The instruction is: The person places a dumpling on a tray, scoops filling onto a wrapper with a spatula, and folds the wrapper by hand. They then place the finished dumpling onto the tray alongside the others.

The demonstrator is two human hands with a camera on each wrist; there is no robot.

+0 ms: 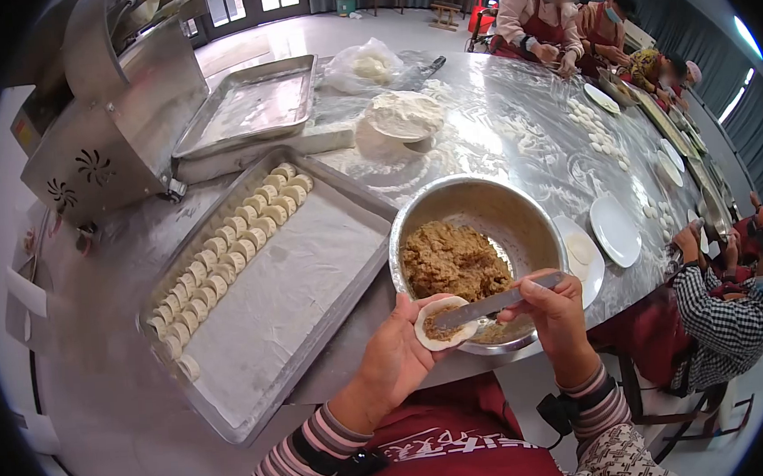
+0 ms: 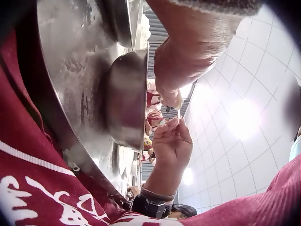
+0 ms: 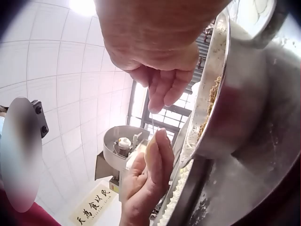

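Note:
Over the near rim of a steel bowl (image 1: 528, 206), my left hand (image 1: 386, 361) holds a round dumpling wrapper (image 1: 463, 332) between thumb and fingers. Brown filling lies in the wrapper's middle. My right hand (image 1: 557, 314) grips a flat metal spatula (image 1: 501, 300), its blade tip on that filling. A large mound of brown filling (image 1: 454, 258) sits in the bowl. In the right wrist view, the right hand (image 3: 162, 61) is above the left hand (image 3: 146, 183), with the thin edge of the spatula between them.
A lined metal tray (image 1: 289, 311) at left carries rows of dumplings (image 1: 248, 234). Behind it are another tray (image 1: 257, 101), a heap of flour (image 1: 404, 113) and a steel machine (image 1: 125, 114). Plates (image 1: 615, 230) stand right of the bowl. Several people sit along the table's far side.

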